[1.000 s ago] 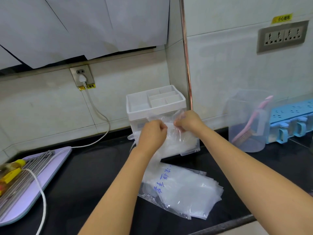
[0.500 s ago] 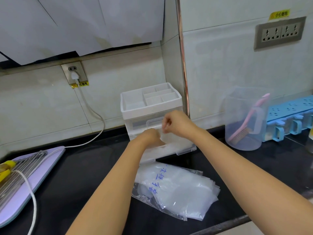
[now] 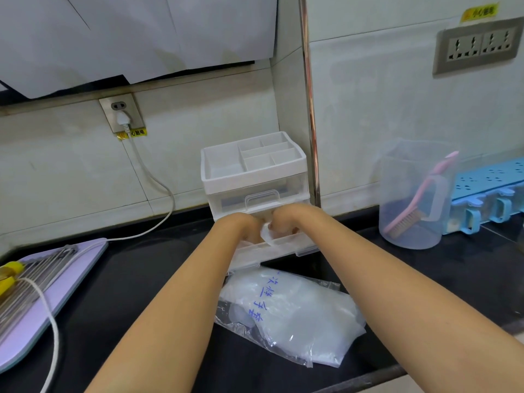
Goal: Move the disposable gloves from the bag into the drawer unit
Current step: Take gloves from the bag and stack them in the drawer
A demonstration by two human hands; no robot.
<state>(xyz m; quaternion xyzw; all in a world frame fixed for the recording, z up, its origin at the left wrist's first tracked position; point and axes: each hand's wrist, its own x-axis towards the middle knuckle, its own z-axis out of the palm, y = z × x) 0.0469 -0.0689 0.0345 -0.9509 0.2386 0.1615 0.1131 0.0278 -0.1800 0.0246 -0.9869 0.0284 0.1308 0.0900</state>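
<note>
I see both hands sunk into the pulled-out lower drawer (image 3: 276, 251) of the white drawer unit (image 3: 255, 177), which stands against the wall at about twelve o'clock from the middle of my view. My left hand (image 3: 243, 226) and right hand (image 3: 286, 219) sit knuckle to knuckle, bent down at the wrist. A fold of clear glove film (image 3: 265, 236) shows in the narrow gap between them, inside the drawer. The right hand's fingers (image 3: 283, 229) look curled beside that film, but I cannot tell whether either hand is gripping it or just pressing it down; the left hand's fingers are hidden. The upper drawer (image 3: 259, 198) is closed.

The bag (image 3: 295, 316) of disposable gloves, with blue writing on it, lies flat on the black counter (image 3: 141, 279) at six o'clock from the unit, just in front of the open drawer. At three o'clock stands a clear jug (image 3: 411, 222) holding a pink brush (image 3: 419, 205). At eight o'clock lies a purple board (image 3: 56, 285).
</note>
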